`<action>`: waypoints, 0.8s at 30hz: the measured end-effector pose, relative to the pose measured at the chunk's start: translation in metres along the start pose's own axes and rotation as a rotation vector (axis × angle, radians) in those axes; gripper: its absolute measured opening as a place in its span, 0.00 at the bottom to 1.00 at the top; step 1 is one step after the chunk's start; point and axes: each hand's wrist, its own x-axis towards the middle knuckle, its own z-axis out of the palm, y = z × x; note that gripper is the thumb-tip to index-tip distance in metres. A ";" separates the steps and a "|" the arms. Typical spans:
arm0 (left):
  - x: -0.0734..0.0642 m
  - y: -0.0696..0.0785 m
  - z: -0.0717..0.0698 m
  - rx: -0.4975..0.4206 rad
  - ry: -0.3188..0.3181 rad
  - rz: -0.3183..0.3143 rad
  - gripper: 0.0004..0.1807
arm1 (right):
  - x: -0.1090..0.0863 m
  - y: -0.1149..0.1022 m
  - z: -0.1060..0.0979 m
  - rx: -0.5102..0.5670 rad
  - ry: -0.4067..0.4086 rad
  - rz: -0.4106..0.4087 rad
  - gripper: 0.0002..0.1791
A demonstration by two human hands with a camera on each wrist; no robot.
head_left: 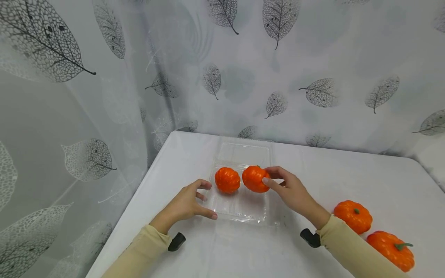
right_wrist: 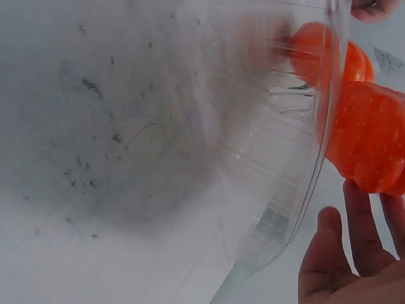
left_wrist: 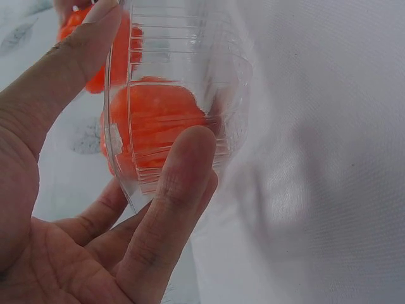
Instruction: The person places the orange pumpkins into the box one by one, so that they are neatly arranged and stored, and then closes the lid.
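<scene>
A clear plastic clamshell box lies on the table with its lid folded back. In its left half sits a small orange toy pumpkin, visible through the wall in the left wrist view. My right hand holds another orange pumpkin between thumb and fingers over the right half. From the right wrist, that pumpkin shows at the level of the box's rim. My left hand is at the box's left side, fingers spread along the wall and thumb near the front corner.
Two more orange pumpkins lie on the white table at the right: one close beside my right sleeve, the other nearer the front, partly behind the sleeve. A leaf-patterned curtain hangs behind and to the left.
</scene>
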 end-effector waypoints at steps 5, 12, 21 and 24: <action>0.000 0.001 0.001 0.002 0.002 0.001 0.50 | -0.002 0.004 0.003 -0.147 0.017 -0.008 0.30; 0.000 0.001 0.000 0.003 0.001 -0.004 0.50 | -0.001 0.010 0.009 -0.278 0.025 -0.065 0.23; 0.001 0.000 0.000 0.007 -0.003 0.001 0.50 | 0.001 0.014 0.013 -0.356 -0.003 -0.073 0.20; 0.001 0.000 0.000 0.003 -0.003 0.001 0.50 | 0.001 0.015 0.013 -0.362 -0.011 -0.068 0.21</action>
